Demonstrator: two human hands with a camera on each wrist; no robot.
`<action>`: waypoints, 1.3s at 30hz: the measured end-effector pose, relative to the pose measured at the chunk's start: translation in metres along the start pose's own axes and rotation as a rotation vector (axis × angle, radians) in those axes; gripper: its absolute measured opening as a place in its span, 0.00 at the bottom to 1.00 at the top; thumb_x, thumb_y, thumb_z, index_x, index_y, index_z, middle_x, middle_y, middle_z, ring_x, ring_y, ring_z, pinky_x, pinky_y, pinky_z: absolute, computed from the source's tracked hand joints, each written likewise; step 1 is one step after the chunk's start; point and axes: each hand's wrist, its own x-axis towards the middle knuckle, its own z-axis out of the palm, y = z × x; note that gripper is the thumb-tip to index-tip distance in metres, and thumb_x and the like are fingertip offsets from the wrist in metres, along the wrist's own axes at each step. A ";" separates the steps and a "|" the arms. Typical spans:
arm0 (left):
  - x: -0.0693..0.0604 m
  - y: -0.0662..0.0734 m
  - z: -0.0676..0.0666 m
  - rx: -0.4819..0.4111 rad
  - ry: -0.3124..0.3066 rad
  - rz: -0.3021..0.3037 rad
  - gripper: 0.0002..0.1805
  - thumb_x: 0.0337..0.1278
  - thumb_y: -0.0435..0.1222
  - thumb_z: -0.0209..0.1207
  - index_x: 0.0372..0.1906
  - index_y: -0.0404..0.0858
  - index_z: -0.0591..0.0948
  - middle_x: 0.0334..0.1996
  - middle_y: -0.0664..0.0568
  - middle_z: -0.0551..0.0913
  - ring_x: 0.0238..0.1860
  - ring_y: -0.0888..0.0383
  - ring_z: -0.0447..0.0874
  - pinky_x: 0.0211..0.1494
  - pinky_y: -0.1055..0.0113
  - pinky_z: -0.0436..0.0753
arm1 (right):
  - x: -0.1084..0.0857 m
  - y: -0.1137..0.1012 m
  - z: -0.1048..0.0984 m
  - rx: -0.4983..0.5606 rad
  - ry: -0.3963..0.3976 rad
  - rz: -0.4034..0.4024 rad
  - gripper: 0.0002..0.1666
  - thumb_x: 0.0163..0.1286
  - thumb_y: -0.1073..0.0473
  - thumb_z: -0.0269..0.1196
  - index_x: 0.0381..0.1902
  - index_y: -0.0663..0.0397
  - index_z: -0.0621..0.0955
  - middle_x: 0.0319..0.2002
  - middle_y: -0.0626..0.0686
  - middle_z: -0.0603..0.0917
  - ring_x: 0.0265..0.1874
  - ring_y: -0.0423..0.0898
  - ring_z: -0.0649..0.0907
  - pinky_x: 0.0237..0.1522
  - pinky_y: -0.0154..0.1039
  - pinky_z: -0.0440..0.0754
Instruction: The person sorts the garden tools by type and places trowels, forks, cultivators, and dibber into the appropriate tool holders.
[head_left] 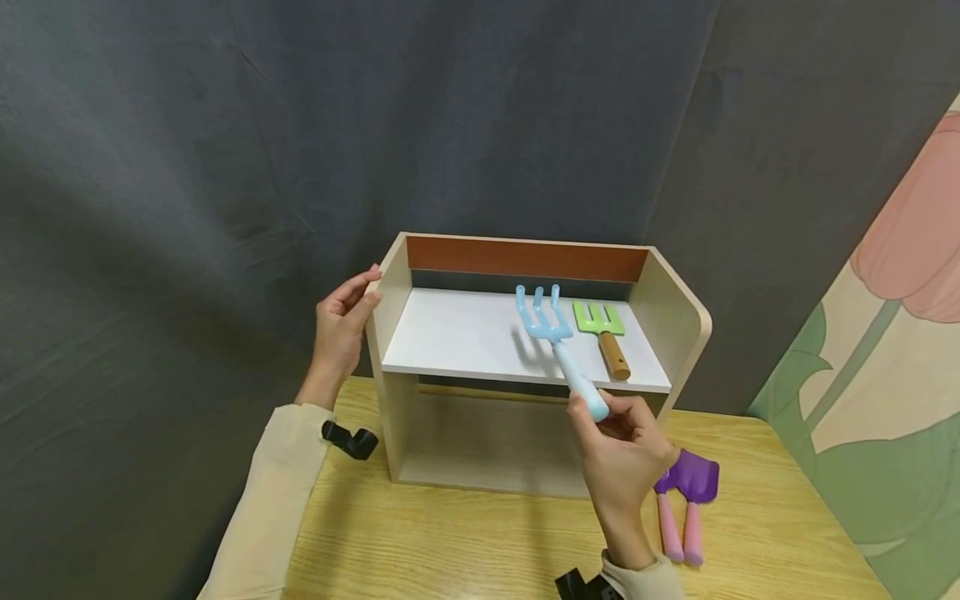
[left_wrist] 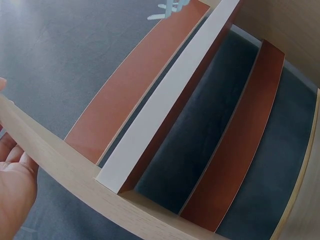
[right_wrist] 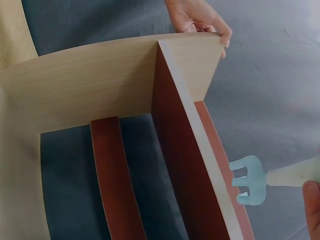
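The blue fork [head_left: 572,369] is held by the end of its handle in the right hand [head_left: 627,454], pinched between the thumb and curled fingers. Its prongs are raised above the white board [head_left: 453,333] of the small shelf [head_left: 671,317], and a shadow is cast on the board below them, so the fork is judged to be held clear of the surface and not yet set down. The handle is tilted down toward the front, its end held out past the board's front edge.

The front edge of the left side panel [head_left: 392,321] is gripped near the top by the left hand [head_left: 339,329], with thumb and fingers closed round it; the shelf seems to be steadied this way.

As far as can be judged, the work is partly done. The green fork [head_left: 610,348] is already laid on the white board, near the right side, with its prongs pointed to the back. The blue fork is yet to be released beside it. Outside the shelf, a purple shovel [head_left: 698,478] and a second pink-handled tool [head_left: 670,529] are left on the table [head_left: 450,546], side by side; the second tool's head is partly hidden by the right hand.
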 end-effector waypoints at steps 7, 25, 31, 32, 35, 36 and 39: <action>-0.001 0.001 -0.001 0.014 -0.001 -0.006 0.18 0.60 0.22 0.57 0.55 0.21 0.76 0.55 0.44 0.81 0.60 0.52 0.74 0.59 0.57 0.73 | -0.005 -0.008 0.007 -0.017 -0.013 -0.017 0.08 0.46 0.77 0.70 0.23 0.74 0.79 0.20 0.63 0.82 0.17 0.32 0.77 0.22 0.22 0.75; -0.001 0.001 -0.002 -0.003 0.005 -0.010 0.17 0.59 0.22 0.57 0.54 0.22 0.78 0.55 0.43 0.81 0.60 0.52 0.74 0.58 0.59 0.74 | -0.020 0.041 0.019 -0.049 -0.024 -0.017 0.09 0.48 0.69 0.73 0.25 0.64 0.82 0.23 0.54 0.84 0.18 0.37 0.79 0.23 0.24 0.77; -0.001 0.001 -0.001 0.000 -0.004 -0.014 0.19 0.60 0.23 0.57 0.55 0.21 0.76 0.55 0.45 0.81 0.60 0.52 0.74 0.60 0.57 0.73 | -0.021 0.048 0.026 -0.079 -0.007 -0.039 0.09 0.45 0.71 0.74 0.23 0.66 0.82 0.22 0.55 0.84 0.16 0.41 0.79 0.22 0.23 0.76; -0.001 0.001 -0.001 0.001 -0.005 -0.014 0.19 0.60 0.23 0.57 0.56 0.21 0.76 0.55 0.45 0.81 0.60 0.52 0.74 0.60 0.56 0.72 | -0.022 0.049 0.027 -0.087 -0.005 -0.040 0.09 0.45 0.72 0.73 0.23 0.66 0.81 0.21 0.56 0.84 0.16 0.42 0.79 0.22 0.23 0.76; 0.000 0.000 -0.001 -0.006 -0.005 -0.011 0.18 0.59 0.23 0.58 0.55 0.21 0.76 0.55 0.44 0.81 0.61 0.52 0.74 0.62 0.56 0.72 | -0.024 0.052 0.031 -0.101 0.004 -0.044 0.10 0.43 0.72 0.73 0.22 0.66 0.81 0.20 0.56 0.83 0.15 0.46 0.79 0.22 0.23 0.75; 0.000 0.000 -0.001 -0.008 -0.005 -0.009 0.18 0.59 0.23 0.58 0.55 0.21 0.76 0.55 0.44 0.81 0.61 0.52 0.74 0.62 0.56 0.71 | -0.024 0.052 0.033 -0.107 0.007 -0.048 0.10 0.43 0.72 0.73 0.21 0.66 0.81 0.20 0.56 0.83 0.14 0.46 0.79 0.22 0.23 0.75; 0.000 0.000 -0.001 -0.001 -0.005 -0.008 0.18 0.60 0.23 0.58 0.55 0.22 0.77 0.55 0.44 0.81 0.61 0.52 0.74 0.63 0.56 0.71 | -0.026 0.052 0.037 -0.103 0.006 -0.054 0.09 0.44 0.71 0.73 0.21 0.63 0.81 0.19 0.53 0.83 0.14 0.46 0.79 0.22 0.24 0.76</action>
